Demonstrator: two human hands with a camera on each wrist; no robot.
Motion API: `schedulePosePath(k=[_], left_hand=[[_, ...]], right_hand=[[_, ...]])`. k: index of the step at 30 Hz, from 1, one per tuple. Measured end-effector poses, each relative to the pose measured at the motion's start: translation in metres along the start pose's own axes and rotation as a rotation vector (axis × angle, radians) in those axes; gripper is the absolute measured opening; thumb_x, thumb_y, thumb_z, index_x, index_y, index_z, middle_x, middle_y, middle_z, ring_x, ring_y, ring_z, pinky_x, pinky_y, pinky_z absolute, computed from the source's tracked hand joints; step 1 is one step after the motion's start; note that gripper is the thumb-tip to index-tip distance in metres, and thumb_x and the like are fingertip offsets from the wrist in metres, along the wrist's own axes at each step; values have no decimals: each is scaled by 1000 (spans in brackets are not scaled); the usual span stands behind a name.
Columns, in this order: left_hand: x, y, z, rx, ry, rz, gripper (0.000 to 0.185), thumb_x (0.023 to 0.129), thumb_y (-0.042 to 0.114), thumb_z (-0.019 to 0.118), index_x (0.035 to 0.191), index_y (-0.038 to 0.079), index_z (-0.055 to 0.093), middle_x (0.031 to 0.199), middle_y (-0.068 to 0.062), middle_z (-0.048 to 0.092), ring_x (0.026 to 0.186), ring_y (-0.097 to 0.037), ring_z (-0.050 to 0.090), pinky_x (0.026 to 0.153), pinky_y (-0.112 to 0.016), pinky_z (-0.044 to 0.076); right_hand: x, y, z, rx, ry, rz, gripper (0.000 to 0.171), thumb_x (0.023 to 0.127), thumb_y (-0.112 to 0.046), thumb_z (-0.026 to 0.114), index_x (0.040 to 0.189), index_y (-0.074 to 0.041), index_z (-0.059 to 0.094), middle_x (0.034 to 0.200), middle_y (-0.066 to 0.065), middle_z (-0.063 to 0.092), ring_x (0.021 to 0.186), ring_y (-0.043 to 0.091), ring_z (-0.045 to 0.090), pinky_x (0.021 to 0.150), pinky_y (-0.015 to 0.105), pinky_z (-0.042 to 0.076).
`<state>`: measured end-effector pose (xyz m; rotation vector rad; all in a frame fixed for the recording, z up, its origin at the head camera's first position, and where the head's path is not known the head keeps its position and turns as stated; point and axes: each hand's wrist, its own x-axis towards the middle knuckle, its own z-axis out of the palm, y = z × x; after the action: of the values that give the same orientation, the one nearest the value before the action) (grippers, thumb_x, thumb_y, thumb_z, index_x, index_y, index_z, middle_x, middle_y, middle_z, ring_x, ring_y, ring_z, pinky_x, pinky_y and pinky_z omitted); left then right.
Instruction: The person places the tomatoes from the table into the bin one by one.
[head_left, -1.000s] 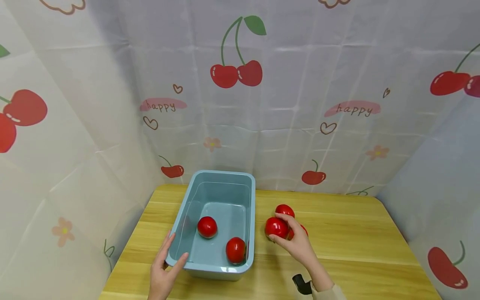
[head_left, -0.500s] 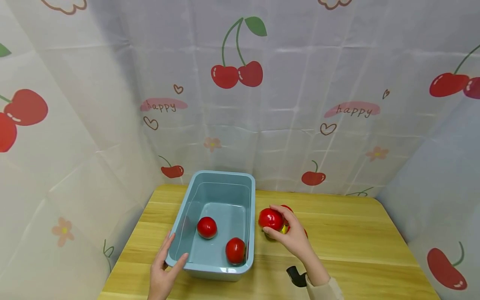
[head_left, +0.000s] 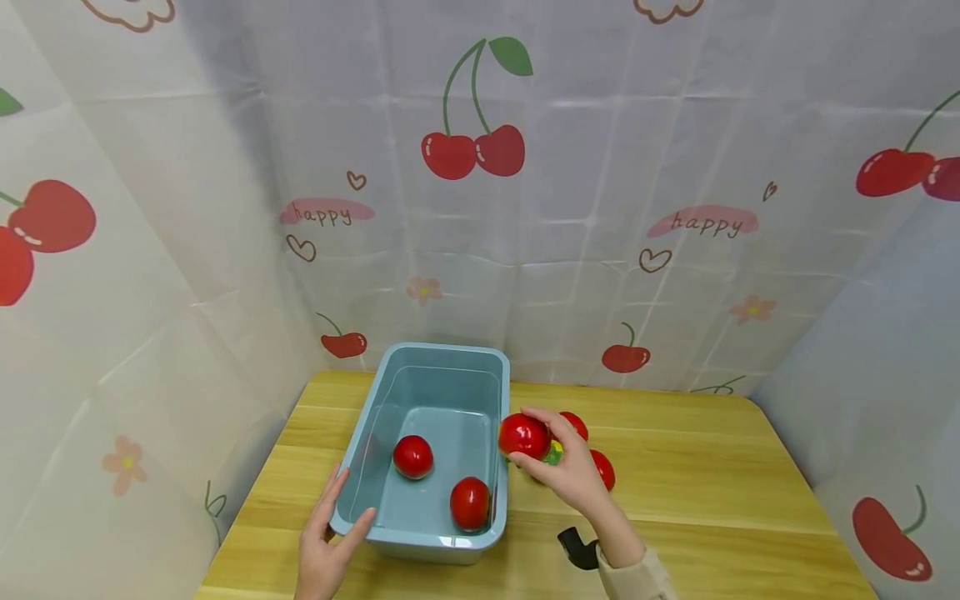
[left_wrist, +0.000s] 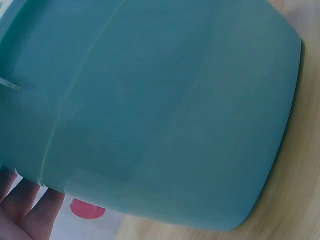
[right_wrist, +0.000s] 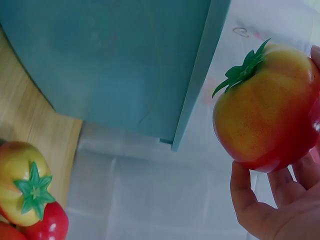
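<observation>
My right hand (head_left: 566, 467) grips a red tomato (head_left: 522, 436) beside the right rim of a light blue plastic bin (head_left: 504, 400). In the right wrist view the tomato (right_wrist: 267, 107) shows a yellow-orange face and green leaves, with fingers curled beneath it. Inside the bin lie two tomatoes, one in the middle (head_left: 413, 457) and one by the near right corner (head_left: 470, 503). At the near left corner my left hand (head_left: 326, 542) holds the bin, thumb at the near rim and fingers along the left side. The left wrist view shows its fingers (left_wrist: 45, 212) against the outer wall.
More tomatoes sit on the wooden table (head_left: 697, 475) right of the bin: one behind (head_left: 576, 423), one at the right (head_left: 603, 470), and one with its green leaves up (right_wrist: 22, 175). A cherry-print curtain (head_left: 570, 275) stands behind the table and at both sides.
My right hand has lifted the tomato from the group on the table and moved it left to the bin's rim. The left hand and the bin have stayed put.
</observation>
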<state>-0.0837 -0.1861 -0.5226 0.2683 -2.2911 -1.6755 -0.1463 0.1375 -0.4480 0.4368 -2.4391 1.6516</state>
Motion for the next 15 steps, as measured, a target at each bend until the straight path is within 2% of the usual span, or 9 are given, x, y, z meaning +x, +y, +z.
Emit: schedulePosePath(k=[2,8,15], left_hand=[[0,1,0,1,-1,4,67,80,28,76,139,21,47,149,0,34,128,-25,39,80,-7,39],[-1,1,1,-2,-3,11,66,80,29,76,139,21,47,149,1,33,127,-25,39,80,-7,39],[-2,3,0,-8,-11,10,66,81,28,75,140,21,46,150,-1,31,128,-26,39,78,-6,38]], right_hand=[[1,-3,3,4,-9,-11,59,76,-26,79,129,-19,55,127,-2,54,114,24,49,80,36,51],[2,-11,12,21,-28,-14,57,75,-26,80,127,-30,55,128,-5,53,116,21,49,83,36,51],[1,-16,21,38,-59,-27,56,76,-26,79,126,-34,55,130,-6,52,116,20,49,83,36,51]])
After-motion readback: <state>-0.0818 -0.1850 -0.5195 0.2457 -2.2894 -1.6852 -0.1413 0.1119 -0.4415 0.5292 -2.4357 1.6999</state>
